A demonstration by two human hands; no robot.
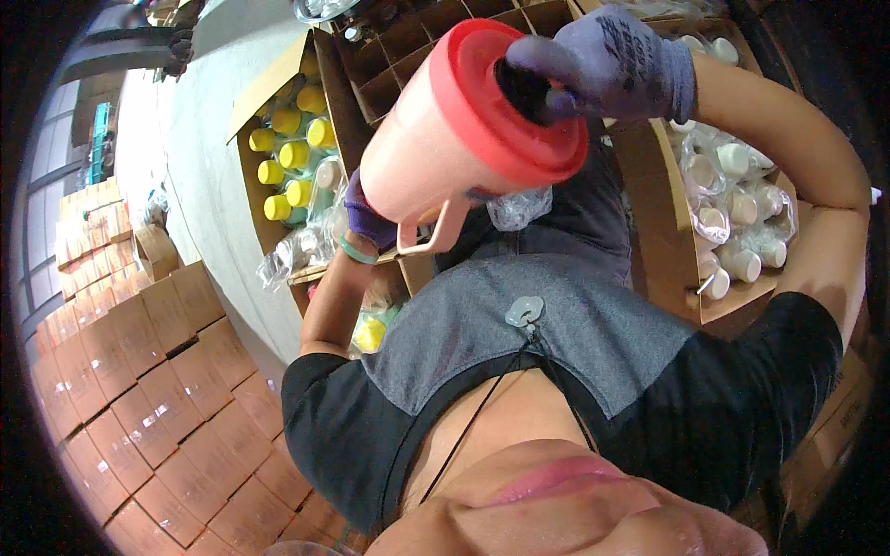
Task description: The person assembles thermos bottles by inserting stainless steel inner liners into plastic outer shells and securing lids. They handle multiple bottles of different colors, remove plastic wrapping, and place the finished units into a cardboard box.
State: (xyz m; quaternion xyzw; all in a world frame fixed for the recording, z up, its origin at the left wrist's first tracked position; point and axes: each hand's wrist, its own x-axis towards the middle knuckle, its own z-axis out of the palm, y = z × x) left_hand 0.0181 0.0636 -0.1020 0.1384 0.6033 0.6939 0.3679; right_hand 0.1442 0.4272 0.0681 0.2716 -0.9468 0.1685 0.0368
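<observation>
A large pale pink jug with a looped side handle is tilted in front of my chest. Its coral-red lid faces up and to the right. My left hand, in a purple glove, is wrapped around the jug's lower end, with most of its fingers hidden behind the body. On top of the lid, my right hand in a grey-purple glove has its fingers curled in at the lid's dark middle. What exactly those fingers pinch there is hidden.
At left stands an open carton of yellow-capped bottles. A divided cardboard box lies beyond the jug. On the right, another carton holds several white-capped, plastic-wrapped bottles. Stacked brown boxes fill the lower left.
</observation>
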